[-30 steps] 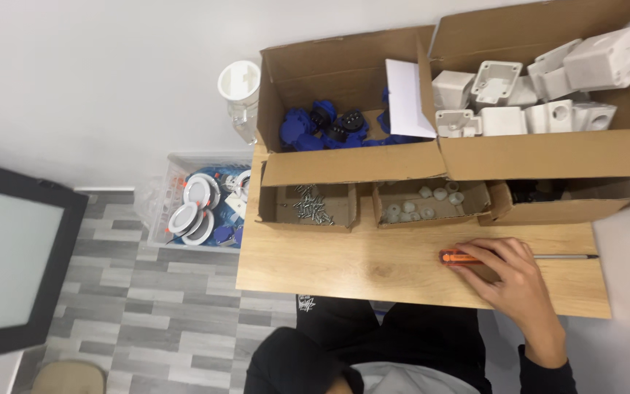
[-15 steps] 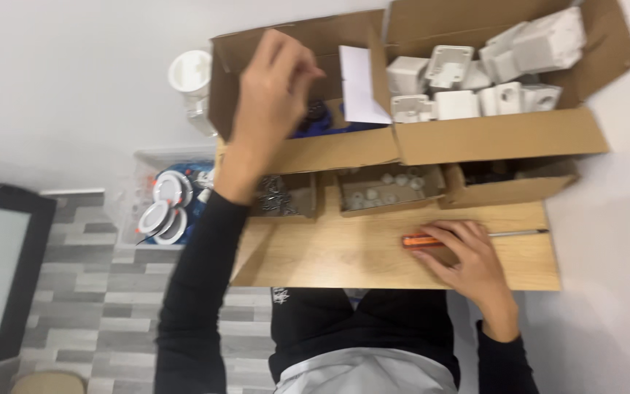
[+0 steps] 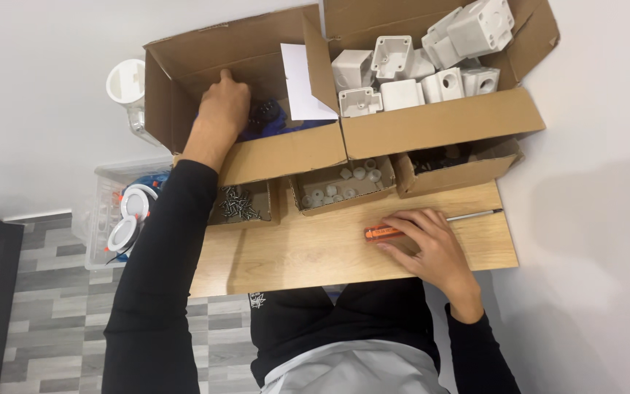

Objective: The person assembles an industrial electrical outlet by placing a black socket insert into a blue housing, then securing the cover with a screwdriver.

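Note:
My left hand (image 3: 224,106) reaches down into the big cardboard box (image 3: 184,66) at the back left, its fingers curled among blue and black parts (image 3: 267,117); what it grips is hidden. My right hand (image 3: 424,237) lies flat on the wooden table (image 3: 293,252) over an orange-handled screwdriver (image 3: 380,233), whose metal shaft (image 3: 475,214) sticks out to the right.
A second big box (image 3: 439,117) of white plastic housings (image 3: 402,69) stands at the back right. Three small boxes hold screws (image 3: 238,204), white caps (image 3: 340,186) and dark bits (image 3: 439,157). A clear bin (image 3: 122,211) with white rings sits on the floor to the left.
My left arm came into view, rose over the boxes and has gone down into the back left box. My right hand stays on the screwdriver.

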